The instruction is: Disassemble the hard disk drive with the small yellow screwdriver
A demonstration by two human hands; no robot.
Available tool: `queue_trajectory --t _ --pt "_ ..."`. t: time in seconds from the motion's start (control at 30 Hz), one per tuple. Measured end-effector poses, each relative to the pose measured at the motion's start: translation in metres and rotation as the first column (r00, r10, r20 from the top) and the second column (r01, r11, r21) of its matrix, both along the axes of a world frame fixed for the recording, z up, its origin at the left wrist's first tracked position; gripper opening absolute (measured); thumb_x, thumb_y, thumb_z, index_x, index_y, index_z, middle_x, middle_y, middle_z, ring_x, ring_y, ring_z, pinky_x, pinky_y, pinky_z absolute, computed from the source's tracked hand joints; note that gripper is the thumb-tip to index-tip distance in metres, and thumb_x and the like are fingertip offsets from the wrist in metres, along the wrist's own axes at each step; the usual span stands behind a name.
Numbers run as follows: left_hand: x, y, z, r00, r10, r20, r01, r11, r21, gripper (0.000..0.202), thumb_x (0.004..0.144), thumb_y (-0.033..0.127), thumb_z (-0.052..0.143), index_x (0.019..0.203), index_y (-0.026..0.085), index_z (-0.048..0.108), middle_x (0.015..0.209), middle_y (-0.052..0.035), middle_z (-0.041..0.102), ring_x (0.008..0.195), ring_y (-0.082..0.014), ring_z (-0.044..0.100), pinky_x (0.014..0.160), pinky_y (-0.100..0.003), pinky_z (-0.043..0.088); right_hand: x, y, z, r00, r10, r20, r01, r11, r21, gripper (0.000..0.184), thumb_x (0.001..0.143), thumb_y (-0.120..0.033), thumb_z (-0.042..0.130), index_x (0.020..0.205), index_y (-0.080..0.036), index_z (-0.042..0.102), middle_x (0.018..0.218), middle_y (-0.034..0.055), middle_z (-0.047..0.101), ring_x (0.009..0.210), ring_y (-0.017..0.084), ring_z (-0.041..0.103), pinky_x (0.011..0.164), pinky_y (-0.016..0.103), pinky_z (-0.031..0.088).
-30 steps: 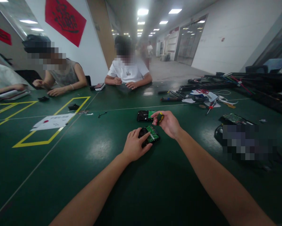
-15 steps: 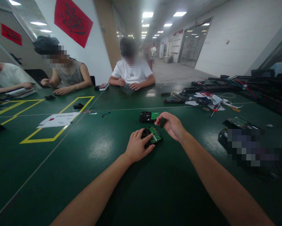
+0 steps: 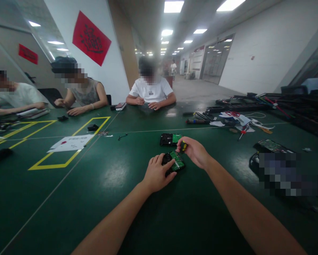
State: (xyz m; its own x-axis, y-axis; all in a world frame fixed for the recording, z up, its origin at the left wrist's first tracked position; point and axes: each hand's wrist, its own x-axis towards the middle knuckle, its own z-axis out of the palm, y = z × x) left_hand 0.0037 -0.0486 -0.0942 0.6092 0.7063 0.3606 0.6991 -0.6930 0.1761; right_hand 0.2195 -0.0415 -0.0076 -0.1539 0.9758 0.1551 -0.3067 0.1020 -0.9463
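Note:
A black hard drive [image 3: 176, 163] with a green circuit board on top lies on the green table [image 3: 100, 198]. My left hand [image 3: 156, 173] rests on its left side, fingers curled over the casing. My right hand [image 3: 194, 151] is closed round a small screwdriver with a yellow and black handle [image 3: 183, 145], held upright over the drive's far right corner. A second hard drive [image 3: 171, 139] with a green board lies just behind.
Three people sit along the far and left sides of the table. A white paper [image 3: 71, 142] lies in a yellow taped rectangle [image 3: 68, 145] at left. Tools, cables and paper [image 3: 233, 118] lie at back right. A circuit board [image 3: 270, 146] sits at right.
The camera has tilted, so everything sits lower in the picture. My right hand keeps working the screwdriver over the drive's corner, the handle turning in my fingers. My left hand stays on the drive.

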Motion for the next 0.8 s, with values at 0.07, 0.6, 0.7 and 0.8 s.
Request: queue_trajectory --t 0.07,0.6,0.7,0.8 --pt "-0.004 -0.002 0.002 1.000 -0.002 -0.003 0.002 1.000 -0.006 0.057 0.096 0.059 0.061 0.149 0.039 0.058 0.153 -0.0131 0.046 0.137 -0.0396 0.046 0.108 -0.061 0.043 -0.003 0.000 0.000 0.999 -0.004 0.041 0.003 1.000 0.009 0.027 0.089 -0.045 0.069 0.086 -0.019 0.072 0.085 0.0045 0.065 0.083 0.021 0.061 0.084 0.038 0.048" --pt "-0.024 0.002 0.009 0.995 -0.101 -0.008 0.100 0.992 -0.079 0.058 0.096 0.058 0.063 0.150 0.036 0.057 0.159 -0.0132 0.039 0.142 -0.0391 0.042 0.114 -0.059 0.038 -0.001 0.003 0.022 0.950 -0.051 0.307 0.039 0.998 0.046 0.022 0.091 -0.034 0.065 0.088 -0.019 0.080 0.100 0.0103 0.075 0.084 0.021 0.063 0.055 0.028 0.043" --pt "-0.022 0.001 0.013 0.994 -0.109 -0.019 0.106 0.990 -0.097 0.059 0.096 0.056 0.062 0.150 0.034 0.056 0.159 -0.0142 0.040 0.142 -0.0395 0.043 0.114 -0.060 0.039 0.000 0.005 0.023 0.970 -0.029 0.240 0.031 0.999 -0.008 0.020 0.091 -0.031 0.064 0.091 -0.018 0.079 0.099 0.0121 0.077 0.086 0.022 0.066 0.055 0.027 0.046" --pt "-0.019 -0.001 0.015 0.995 -0.100 -0.022 0.098 0.990 -0.104 0.057 0.096 0.053 0.063 0.148 0.032 0.057 0.156 -0.0145 0.043 0.142 -0.0391 0.043 0.114 -0.060 0.039 0.004 0.004 0.026 0.980 0.002 0.199 0.005 0.999 -0.033 0.019 0.091 -0.032 0.067 0.088 -0.017 0.078 0.095 0.0117 0.076 0.085 0.021 0.067 0.058 0.028 0.051"
